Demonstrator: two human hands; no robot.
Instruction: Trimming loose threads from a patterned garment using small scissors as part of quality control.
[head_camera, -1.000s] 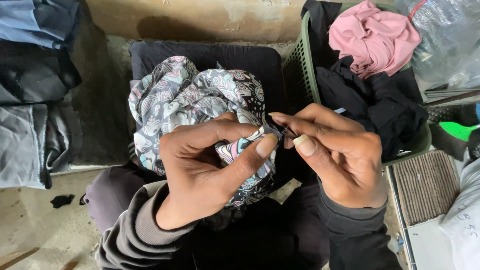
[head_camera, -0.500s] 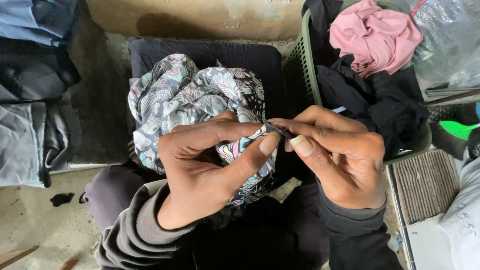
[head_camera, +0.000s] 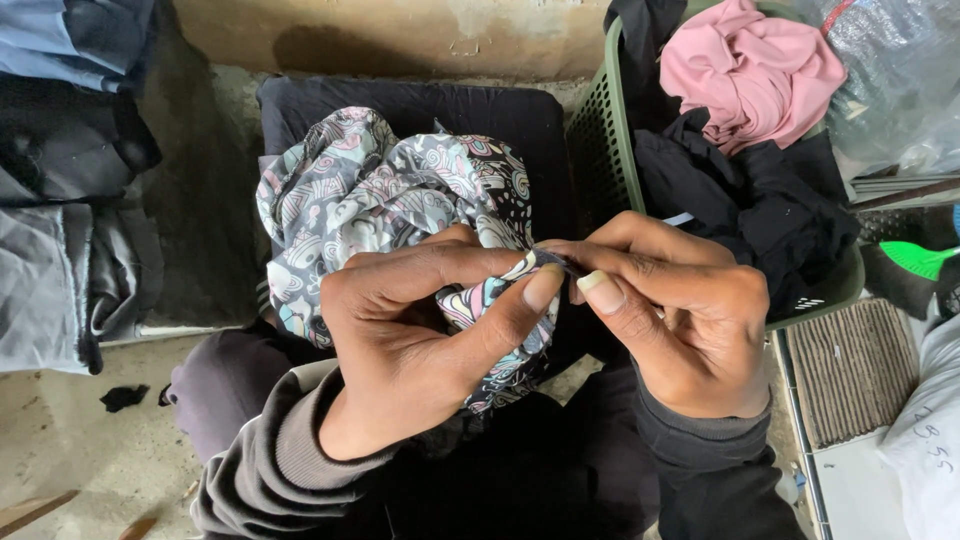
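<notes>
Both hands meet on one fold of the patterned cloth (head_camera: 400, 190), which lies bunched on a dark cushion (head_camera: 420, 105) just left of the green basket (head_camera: 600, 150). Left hand (head_camera: 420, 340) is closed, thumb and forefinger pinching the cloth's near edge. Right hand (head_camera: 680, 310) is closed too, its fingertips nipping a small dark bit at that same edge (too small to identify). Neither is nearer; their thumbs almost touch.
</notes>
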